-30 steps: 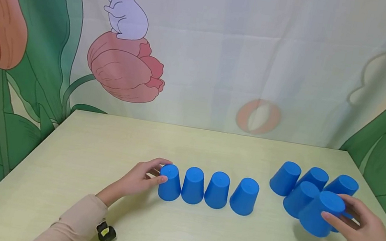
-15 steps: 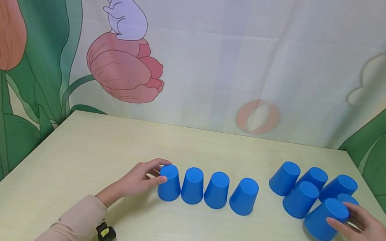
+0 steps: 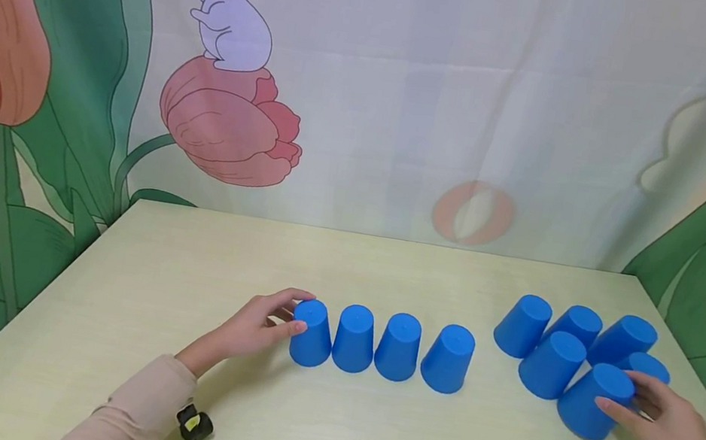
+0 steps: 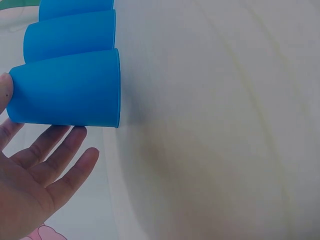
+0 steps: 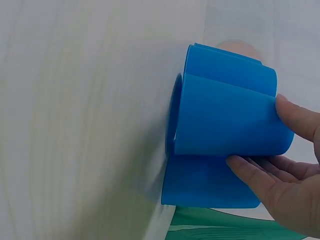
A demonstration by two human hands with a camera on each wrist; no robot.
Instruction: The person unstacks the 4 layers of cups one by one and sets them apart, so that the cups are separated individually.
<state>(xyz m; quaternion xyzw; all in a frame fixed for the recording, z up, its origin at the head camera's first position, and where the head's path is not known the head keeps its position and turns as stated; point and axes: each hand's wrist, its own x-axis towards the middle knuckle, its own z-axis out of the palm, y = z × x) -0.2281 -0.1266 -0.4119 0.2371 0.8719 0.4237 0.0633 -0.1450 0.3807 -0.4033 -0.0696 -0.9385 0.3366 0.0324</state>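
Upside-down blue cups stand on the table in two sets. At the left end of a row, my left hand (image 3: 265, 325) holds the end cup (image 3: 311, 335), thumb on its near side and fingers at its far side. In the left wrist view, the thumb lies by that cup's (image 4: 65, 92) narrow end. My right hand (image 3: 671, 431) grips the nearest cup (image 3: 595, 404) of the right-hand cluster between thumb and fingers. The right wrist view shows this cup (image 5: 230, 117) close against other cups, its rim at or very near the table; whether it touches cannot be told.
More cups of the row, a middle cup (image 3: 398, 348) and the right-end cup (image 3: 447, 359), stand beside the held one. Behind the right hand are cluster cups, including a back-left cup (image 3: 522, 327). A small black object (image 3: 195, 426) is by the left sleeve (image 3: 144, 402). A printed curtain (image 3: 377, 102) hangs behind the table.
My right hand has moved the cup it holds slightly right and down toward the table, beside the cluster. More of the cup behind it shows. My left hand has stayed in place.
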